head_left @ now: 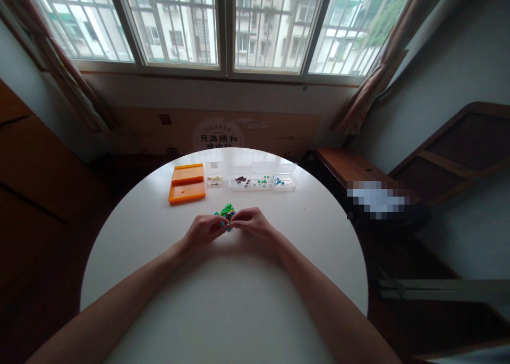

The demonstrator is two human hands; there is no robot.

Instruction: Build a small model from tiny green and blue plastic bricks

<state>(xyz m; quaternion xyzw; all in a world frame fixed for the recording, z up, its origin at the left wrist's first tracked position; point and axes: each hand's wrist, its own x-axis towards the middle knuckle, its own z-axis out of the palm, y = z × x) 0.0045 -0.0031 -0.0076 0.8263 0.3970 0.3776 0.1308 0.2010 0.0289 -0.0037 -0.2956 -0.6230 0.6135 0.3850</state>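
Both my hands meet at the middle of the round white table (223,300). My left hand (204,230) and my right hand (255,223) have their fingers pinched together on a small model of green and blue toy bricks (227,212), which sticks out above the fingertips. The lower part of the model is hidden by my fingers.
Behind the hands lie two orange trays (186,183), one partly on the other. To their right stand a small clear box (214,175) and a row of clear boxes (263,177) with brown, green and blue pieces. A wooden bench (346,167) stands right of the table.
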